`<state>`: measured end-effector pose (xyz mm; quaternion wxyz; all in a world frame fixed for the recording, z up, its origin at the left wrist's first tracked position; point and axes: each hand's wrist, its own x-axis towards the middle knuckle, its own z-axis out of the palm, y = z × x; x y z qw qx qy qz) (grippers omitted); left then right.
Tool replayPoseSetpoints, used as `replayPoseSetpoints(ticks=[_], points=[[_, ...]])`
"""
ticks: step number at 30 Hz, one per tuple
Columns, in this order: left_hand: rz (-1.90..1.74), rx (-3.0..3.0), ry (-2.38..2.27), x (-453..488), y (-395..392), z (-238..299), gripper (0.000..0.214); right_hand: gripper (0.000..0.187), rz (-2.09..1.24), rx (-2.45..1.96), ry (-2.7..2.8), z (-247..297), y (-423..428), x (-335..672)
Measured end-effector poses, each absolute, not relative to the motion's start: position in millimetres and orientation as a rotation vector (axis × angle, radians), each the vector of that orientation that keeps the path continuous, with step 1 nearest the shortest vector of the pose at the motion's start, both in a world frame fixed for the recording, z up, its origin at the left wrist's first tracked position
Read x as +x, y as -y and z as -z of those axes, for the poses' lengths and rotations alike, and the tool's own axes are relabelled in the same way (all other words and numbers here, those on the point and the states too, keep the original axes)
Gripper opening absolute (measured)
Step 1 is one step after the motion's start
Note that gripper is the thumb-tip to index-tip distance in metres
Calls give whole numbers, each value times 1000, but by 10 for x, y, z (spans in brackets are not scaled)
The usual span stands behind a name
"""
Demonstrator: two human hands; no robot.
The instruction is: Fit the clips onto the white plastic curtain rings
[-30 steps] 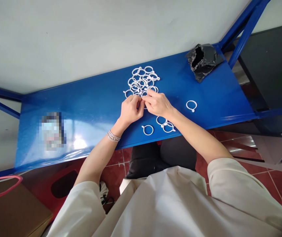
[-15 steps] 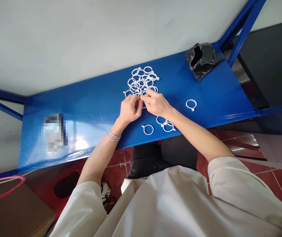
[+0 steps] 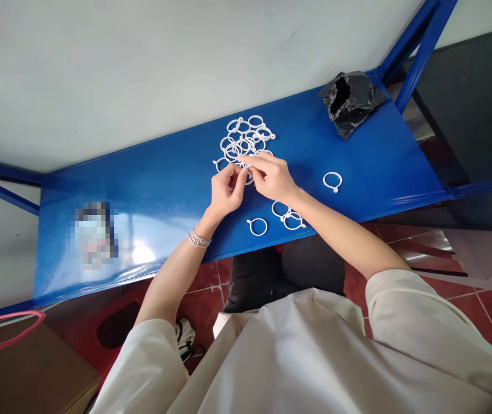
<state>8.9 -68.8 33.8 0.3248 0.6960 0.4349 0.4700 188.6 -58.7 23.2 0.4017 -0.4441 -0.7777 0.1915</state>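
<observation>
Broadly, the blue worktop (image 3: 164,190) carries everything, and the pile of white rings (image 3: 243,138) lying near its back edge serves as the marker for the rest. Well to the right of the pile and a little farther back, a crumpled black bag (image 3: 349,100) sits with its mouth open. Far to the left of the pile lies a blurred flat object (image 3: 93,233) that I cannot make out.

Both forearms reach in from the near side, in pale sleeves, and converge at the pile's near edge. The left hand (image 3: 225,192) is curled, knuckles up, with its thumb and forefinger raised toward the right hand (image 3: 272,177), which arches over with its fingers pointing left. Each grip is pinched together on the held ring (image 3: 248,176), mostly hidden between the fingertips, just nearer than the pile.

A small cluster of rings (image 3: 289,217) lies nearer than the pile, under the right wrist. One near ring (image 3: 257,226) lies just left of that cluster, and a lone ring (image 3: 332,181) sits off to the pile's right. A silver bracelet (image 3: 198,238) circles the left wrist.
</observation>
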Motion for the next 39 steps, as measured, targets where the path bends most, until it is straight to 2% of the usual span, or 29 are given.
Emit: replayPoseSetpoints(ticks=[3,9,17,22,25,29,39], points=[[-1168,1599,-1026,82,683,-344,60,37,-641,-1152,1824,-238,600,1882],[-993,1307,-817,106,694,-390,54,11,-648,-1171,1747,-234,532,1916],[-748,1014,-738,142,695,-518,59,32,-857,-1128,1810,-206,600,1842],[-719,1029,-727,173,689,-511,82,41,-778,-1047,1860,-255,645,1802],[-731,1054,-698,217,747,-528,89,39,-816,-1055,1812,-288,668,1816],[-755,1119,-723,247,816,-565,86,39,-809,-1086,1689,-326,684,1836],[-766,1088,-756,230,774,-457,86,28,-783,-1108,1862,-305,611,1881]])
